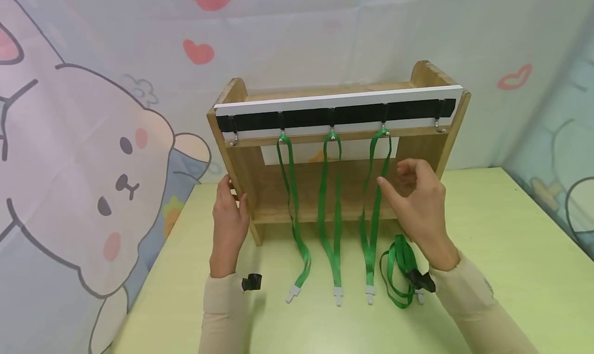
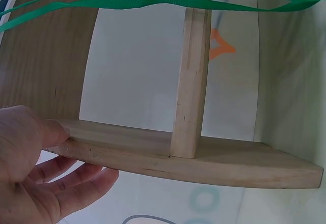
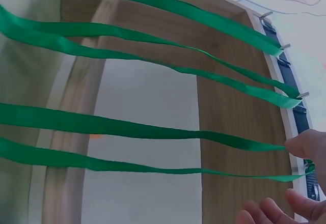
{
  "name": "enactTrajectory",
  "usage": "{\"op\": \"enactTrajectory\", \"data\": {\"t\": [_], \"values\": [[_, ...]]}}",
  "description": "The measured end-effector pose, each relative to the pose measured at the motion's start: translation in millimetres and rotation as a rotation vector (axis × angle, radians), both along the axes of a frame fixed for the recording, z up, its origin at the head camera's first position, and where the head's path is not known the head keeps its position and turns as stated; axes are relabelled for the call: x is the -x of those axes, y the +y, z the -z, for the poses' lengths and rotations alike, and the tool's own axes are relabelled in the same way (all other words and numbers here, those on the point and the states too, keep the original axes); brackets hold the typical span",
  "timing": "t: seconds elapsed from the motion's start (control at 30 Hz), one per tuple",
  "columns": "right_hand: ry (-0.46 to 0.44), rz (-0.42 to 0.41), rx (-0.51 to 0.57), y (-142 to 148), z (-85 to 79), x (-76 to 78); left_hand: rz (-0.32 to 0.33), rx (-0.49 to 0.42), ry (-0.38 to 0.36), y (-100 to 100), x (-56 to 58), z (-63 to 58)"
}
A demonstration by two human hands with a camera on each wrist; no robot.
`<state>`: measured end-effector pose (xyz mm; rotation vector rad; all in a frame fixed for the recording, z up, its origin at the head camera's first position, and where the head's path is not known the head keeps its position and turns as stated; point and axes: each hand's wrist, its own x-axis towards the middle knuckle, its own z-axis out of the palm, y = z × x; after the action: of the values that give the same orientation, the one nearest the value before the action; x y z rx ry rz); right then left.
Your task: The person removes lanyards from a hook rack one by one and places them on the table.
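A small wooden shelf [image 1: 325, 189] stands on the table with a row of hooks along its top front. Three green lanyards hang from the middle hooks: a left lanyard [image 1: 297, 230], a middle lanyard [image 1: 322, 204] and a right lanyard [image 1: 373, 230]. My left hand [image 1: 229, 222] grips the shelf's left side panel [image 2: 127, 158], thumb on the inner face and fingers outside. Beside the right lanyard is my right hand [image 1: 419, 204], fingers loosely bent and apart from the thumb, holding nothing. In the right wrist view its thumb [image 3: 305, 147] overlaps the strap near the hook.
A bundled green lanyard [image 1: 401, 266] lies on the table [image 1: 510, 240] below my right forearm. The outermost left hook [image 1: 234, 137] and right hook [image 1: 438, 127] carry nothing. Behind the shelf hangs a printed cloth [image 1: 325, 44] with cartoon figures.
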<state>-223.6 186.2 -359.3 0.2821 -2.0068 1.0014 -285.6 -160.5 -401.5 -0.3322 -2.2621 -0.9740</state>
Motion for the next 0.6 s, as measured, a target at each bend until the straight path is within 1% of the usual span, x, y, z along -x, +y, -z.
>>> {"op": "enactTrajectory", "data": {"t": [0.13, 0.3, 0.6], "values": [[-0.014, -0.007, 0.027, -5, -5.0, 7.8, 0.002, -0.001, -0.003, -1, 1.1, -0.9], [-0.018, -0.039, 0.048, -11, -8.7, 14.1, 0.003, -0.008, 0.001, 0, 1.5, -1.9], [-0.033, -0.011, 0.034, -18, -13.9, 21.1, -0.004, -0.008, -0.006, 0, 1.2, -0.6]]}}
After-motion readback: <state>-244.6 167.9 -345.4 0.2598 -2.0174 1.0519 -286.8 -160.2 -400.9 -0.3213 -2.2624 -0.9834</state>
